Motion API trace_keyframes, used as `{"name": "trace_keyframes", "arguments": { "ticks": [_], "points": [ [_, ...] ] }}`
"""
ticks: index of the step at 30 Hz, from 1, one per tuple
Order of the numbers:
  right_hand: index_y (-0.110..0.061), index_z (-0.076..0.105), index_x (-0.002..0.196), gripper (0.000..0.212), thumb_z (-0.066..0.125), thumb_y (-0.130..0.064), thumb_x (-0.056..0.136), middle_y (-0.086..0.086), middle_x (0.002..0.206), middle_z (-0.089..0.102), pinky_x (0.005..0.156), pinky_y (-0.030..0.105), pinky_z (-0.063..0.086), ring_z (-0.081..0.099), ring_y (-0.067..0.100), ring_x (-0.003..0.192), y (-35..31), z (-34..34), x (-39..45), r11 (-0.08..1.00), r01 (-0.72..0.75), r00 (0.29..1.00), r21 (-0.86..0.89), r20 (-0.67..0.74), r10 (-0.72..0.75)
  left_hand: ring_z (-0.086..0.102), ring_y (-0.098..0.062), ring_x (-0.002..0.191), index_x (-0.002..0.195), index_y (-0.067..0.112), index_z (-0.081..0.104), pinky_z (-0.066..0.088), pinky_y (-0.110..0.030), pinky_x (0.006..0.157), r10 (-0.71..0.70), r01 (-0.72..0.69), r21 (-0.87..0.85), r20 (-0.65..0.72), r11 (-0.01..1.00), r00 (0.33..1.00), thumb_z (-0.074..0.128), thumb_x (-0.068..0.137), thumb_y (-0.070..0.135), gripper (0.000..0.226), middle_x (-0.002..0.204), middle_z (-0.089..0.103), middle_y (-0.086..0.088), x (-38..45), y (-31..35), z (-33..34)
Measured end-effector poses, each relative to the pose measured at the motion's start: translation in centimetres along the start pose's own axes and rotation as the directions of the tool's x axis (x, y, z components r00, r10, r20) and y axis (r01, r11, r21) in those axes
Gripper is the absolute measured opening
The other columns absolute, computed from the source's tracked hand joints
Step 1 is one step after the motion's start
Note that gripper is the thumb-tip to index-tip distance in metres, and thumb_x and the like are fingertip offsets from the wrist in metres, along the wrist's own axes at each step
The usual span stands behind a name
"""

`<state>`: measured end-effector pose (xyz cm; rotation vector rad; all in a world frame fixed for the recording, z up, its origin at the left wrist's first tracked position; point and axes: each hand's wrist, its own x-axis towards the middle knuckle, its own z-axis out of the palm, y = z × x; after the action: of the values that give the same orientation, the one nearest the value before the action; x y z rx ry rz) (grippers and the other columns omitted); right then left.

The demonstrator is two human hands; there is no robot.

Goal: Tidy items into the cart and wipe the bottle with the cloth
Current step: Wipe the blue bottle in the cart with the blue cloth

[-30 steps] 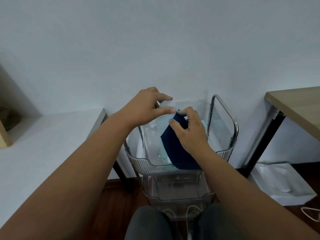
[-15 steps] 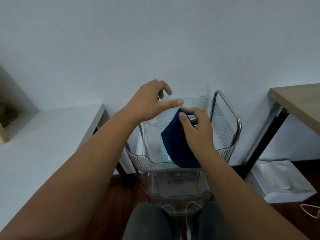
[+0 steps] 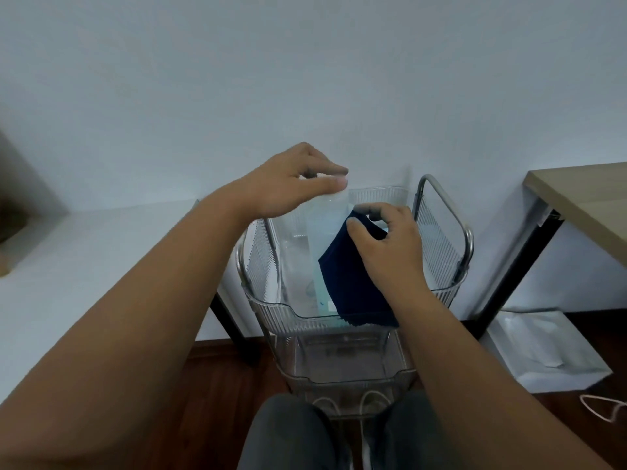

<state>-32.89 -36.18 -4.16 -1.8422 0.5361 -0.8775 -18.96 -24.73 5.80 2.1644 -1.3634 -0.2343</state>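
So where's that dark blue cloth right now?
The dark blue cloth is centre-right in the head view, pinched by the right hand against the clear bottle, above the cart's top basket.

Both forearms are bare from the bottom corners of the frame up to the wrists, with no sleeve showing on either one. The left hand (image 3: pixel 291 179) and the right hand (image 3: pixel 386 245) wear no gloves, rings or watch, and the wrists carry no band. The fingernails look short and plain. At the bottom edge two knees appear side by side, covered in dark grey trousers (image 3: pixel 288 435) of a smooth, unpatterned cloth. Between the knees a strip of pale footwear shows, too blurred to tell more.
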Motion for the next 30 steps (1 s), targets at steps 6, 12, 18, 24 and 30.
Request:
{"name": "trace_keyframes", "arguments": {
  "ticks": [6, 12, 18, 24, 30],
  "points": [
    [-0.041, 0.063, 0.097, 0.017, 0.065, -0.037, 0.081, -0.014, 0.105, 0.050, 0.072, 0.009, 0.036, 0.051, 0.004, 0.098, -0.6, -0.2, -0.1, 0.999, -0.007, 1.000, -0.053, 0.005, 0.007, 0.064, -0.005, 0.097, 0.120, 0.041, 0.067, 0.049, -0.023, 0.093, 0.009, -0.009, -0.029, 0.008, 1.000, 1.000, 0.081, 0.076, 0.040, 0.046, 0.107, 0.069, 0.007, -0.5, -0.8, -0.3],
    [-0.035, 0.070, 0.105, 0.023, 0.066, -0.036, 0.083, -0.014, 0.104, 0.055, 0.071, 0.002, 0.032, 0.049, -0.010, 0.090, -1.1, -0.3, -0.7, 0.994, -0.001, 1.000, -0.107, -0.002, 0.000, 0.066, -0.013, 0.078, 0.097, 0.023, 0.075, 0.057, -0.035, 0.078, -0.018, 0.018, -0.006, -0.157, 1.000, 0.988, 0.083, 0.064, 0.056, 0.047, 0.086, 0.071, 0.000, -0.3, -0.3, 0.9],
    [-0.031, 0.071, 0.112, 0.027, 0.064, -0.035, 0.086, -0.015, 0.105, 0.053, 0.074, 0.002, 0.033, 0.051, -0.001, 0.096, -1.3, 0.1, -0.7, 0.990, -0.004, 1.000, -0.143, -0.017, 0.002, 0.061, -0.007, 0.065, 0.085, 0.024, 0.072, 0.055, -0.033, 0.067, -0.036, 0.044, 0.026, -0.250, 0.999, 0.968, 0.079, 0.064, 0.063, 0.045, 0.076, 0.069, 0.004, -0.2, -0.5, 1.8],
    [-0.039, 0.055, 0.105, 0.031, 0.072, -0.037, 0.080, -0.023, 0.100, 0.057, 0.069, 0.012, 0.039, 0.050, -0.009, 0.079, -1.2, 0.6, 0.4, 1.000, -0.030, 0.999, -0.002, -0.013, 0.030, 0.062, -0.004, 0.072, 0.085, 0.028, 0.072, 0.054, -0.025, 0.065, -0.040, 0.034, -0.025, -0.296, 0.999, 0.954, 0.076, 0.065, 0.065, 0.042, 0.078, 0.069, 0.010, -0.7, -0.9, 2.4],
    [-0.040, 0.048, 0.096, 0.038, 0.075, -0.047, 0.071, -0.019, 0.100, 0.064, 0.071, 0.026, 0.045, 0.050, 0.006, 0.073, -0.4, -0.1, 1.0, 0.997, 0.082, 0.997, -0.001, 0.008, -0.082, 0.063, 0.000, 0.094, 0.115, 0.036, 0.069, 0.052, -0.039, 0.091, -0.095, 0.073, -0.088, -0.281, 0.993, 0.955, 0.072, 0.072, 0.061, 0.050, 0.104, 0.068, 0.016, -1.6, -0.9, 3.0]
  ]
}}
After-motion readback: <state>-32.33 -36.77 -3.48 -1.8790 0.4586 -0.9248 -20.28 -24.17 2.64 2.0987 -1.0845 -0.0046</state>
